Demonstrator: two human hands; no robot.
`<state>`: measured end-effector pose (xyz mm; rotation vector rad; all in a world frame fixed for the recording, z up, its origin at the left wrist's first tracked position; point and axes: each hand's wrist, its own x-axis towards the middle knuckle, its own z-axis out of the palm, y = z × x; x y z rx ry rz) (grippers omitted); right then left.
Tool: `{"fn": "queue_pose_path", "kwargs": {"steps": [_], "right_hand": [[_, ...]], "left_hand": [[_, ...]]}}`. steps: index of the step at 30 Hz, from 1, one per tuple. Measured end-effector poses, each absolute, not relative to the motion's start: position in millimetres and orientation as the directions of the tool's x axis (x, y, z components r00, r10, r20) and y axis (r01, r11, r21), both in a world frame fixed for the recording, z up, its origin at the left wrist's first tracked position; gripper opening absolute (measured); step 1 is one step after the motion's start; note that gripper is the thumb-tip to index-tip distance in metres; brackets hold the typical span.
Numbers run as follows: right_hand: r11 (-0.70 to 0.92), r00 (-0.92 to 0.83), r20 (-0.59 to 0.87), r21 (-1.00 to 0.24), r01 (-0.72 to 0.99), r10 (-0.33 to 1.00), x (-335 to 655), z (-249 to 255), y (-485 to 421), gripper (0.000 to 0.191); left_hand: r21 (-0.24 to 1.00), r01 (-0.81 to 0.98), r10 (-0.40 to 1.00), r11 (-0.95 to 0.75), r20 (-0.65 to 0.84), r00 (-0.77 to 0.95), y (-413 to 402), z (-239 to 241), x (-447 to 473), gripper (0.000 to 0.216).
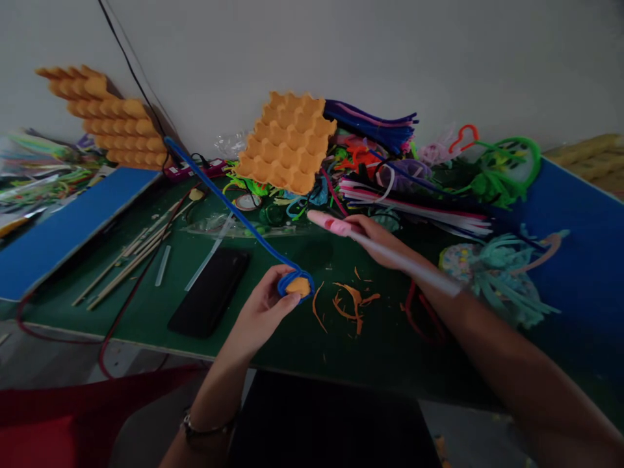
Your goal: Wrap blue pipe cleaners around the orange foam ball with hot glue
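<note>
My left hand (270, 302) pinches a small orange egg-carton cup (298, 286) above the table's front half. Blue pipe cleaner (234, 211) is coiled around the cup, and its long free end slants up and away to the left. My right hand (377, 242) is closed around a pink glue gun (331, 224), its tip pointing left and apart from the cup. A long translucent glue stick (409, 260) sticks out behind it, over my forearm. Curled orange scraps (353, 305) lie on the green table between my hands.
A black phone (209, 292) and wooden sticks (141, 250) lie left. Behind stand orange egg trays (290, 140), a power strip (202, 170) and bundles of pipe cleaners (414, 208). Teal pipe-cleaner work (507, 279) sits right. A red cable (129, 292) crosses the left side.
</note>
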<state>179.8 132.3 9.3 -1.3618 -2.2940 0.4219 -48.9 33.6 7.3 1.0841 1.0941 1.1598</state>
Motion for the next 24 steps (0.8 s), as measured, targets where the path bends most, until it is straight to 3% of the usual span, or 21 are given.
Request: {"fn": "queue_pose_path", "kwargs": {"steps": [6, 12, 18, 24], "right_hand": [[0.415, -0.373, 0.210, -0.645, 0.642, 0.904, 178, 7, 134, 0.036], [0.279, -0.293, 0.116, -0.740, 0.612, 0.949, 171, -5, 131, 0.046], [0.218, -0.240, 0.083, -0.757, 0.616, 0.967, 169, -9, 135, 0.048], [0.285, -0.309, 0.099, -0.707, 0.647, 0.946, 160, -17, 135, 0.042]], "left_hand": [[0.990, -0.138, 1.000, 0.006, -0.004, 0.019, 43, 11, -48, 0.031], [0.985, -0.067, 0.985, 0.160, -0.164, -0.053, 68, 7, -45, 0.027], [0.958, -0.143, 0.943, 0.250, -0.274, -0.187, 80, -9, -51, 0.025], [0.947, -0.267, 0.942, 0.179, -0.244, -0.232, 90, -20, -56, 0.018]]}}
